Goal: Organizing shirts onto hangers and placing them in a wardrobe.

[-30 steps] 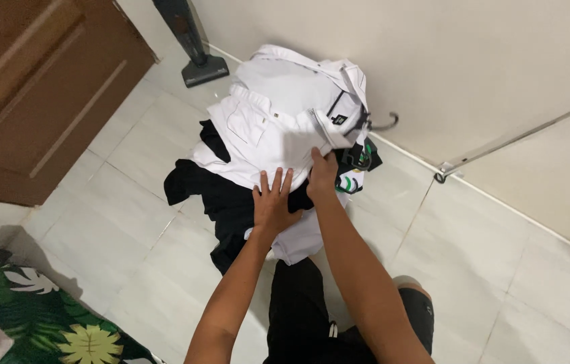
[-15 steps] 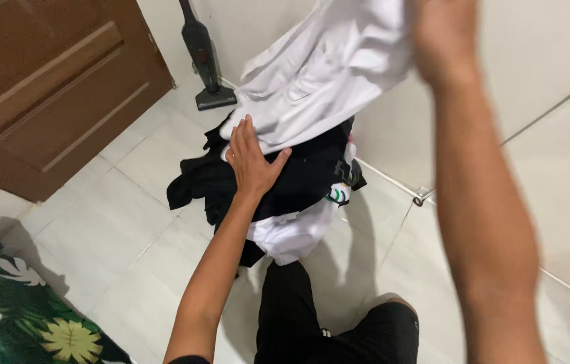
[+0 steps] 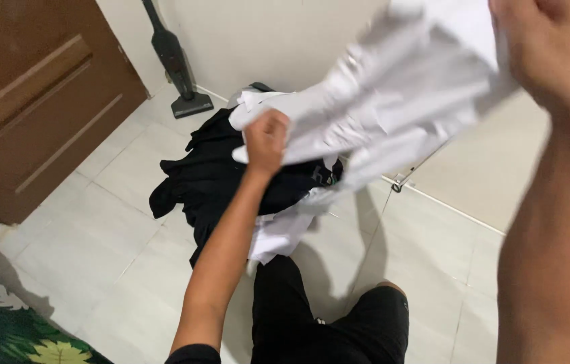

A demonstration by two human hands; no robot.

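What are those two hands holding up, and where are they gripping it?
A white shirt, lifted off the clothes pile. The left hand is fisted on its lower edge; the right hand grips its upper end, blurred, so which part cannot be told.

No packages, signs or screens are in view. One printed marking is noted: a small white-and-green emblem on the black garment (image 3: pixel 322 176) in the clothes pile on the floor; its shape is too blurred to tell.

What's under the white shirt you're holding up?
Under the white shirt, held by left hand and right hand, lies a pile of black clothes with white cloth beneath. The shirt hides the pile's far side.
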